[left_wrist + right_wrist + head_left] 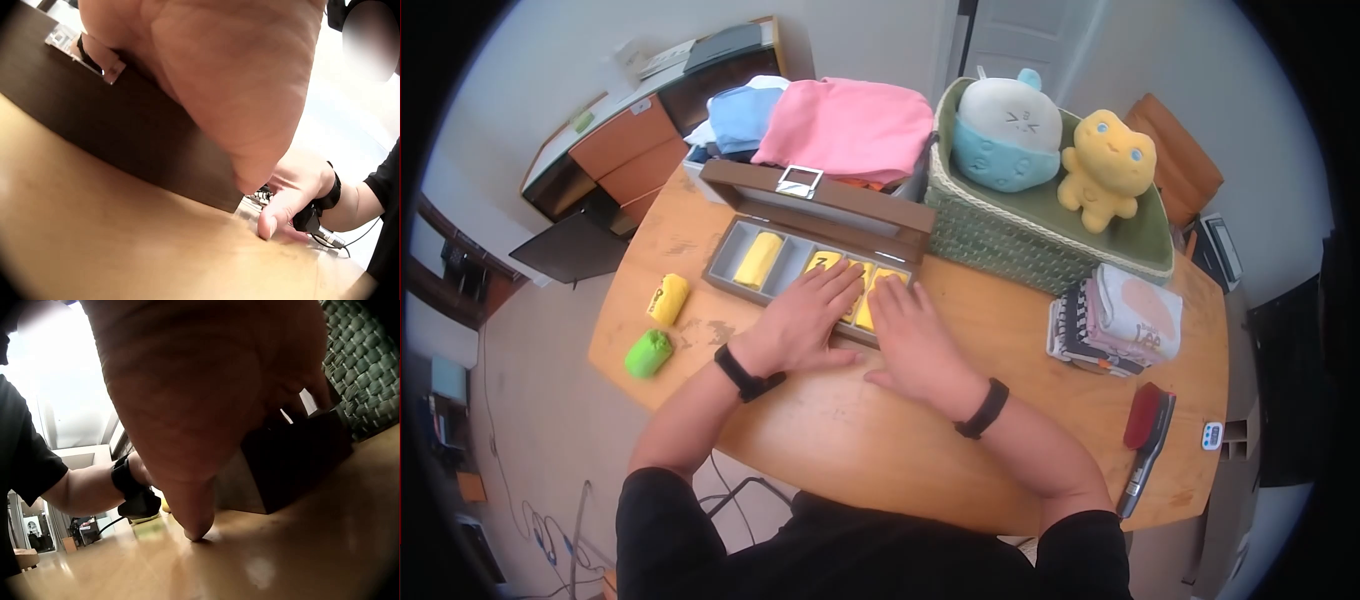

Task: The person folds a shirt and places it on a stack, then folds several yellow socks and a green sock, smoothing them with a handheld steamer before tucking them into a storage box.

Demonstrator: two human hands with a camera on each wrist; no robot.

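A long brown box with grey compartments stands on the table, its lid raised at the back. One yellow roll of cloth lies in its leftmost compartment; beside it a grey compartment floor shows. Several more yellow rolls, one with black lettering, fill the right part. My left hand rests over these rolls with fingers stretched forward. At the right end my right hand presses on a yellow roll, fingers extended. Both thumbs point inward at the box's front; the right thumb reaches the tabletop.
Left of the box lie a yellow roll and a green roll. Behind are folded clothes and a green woven basket with two plush toys. Folded clothes, a red-padded brush and a small timer sit at right.
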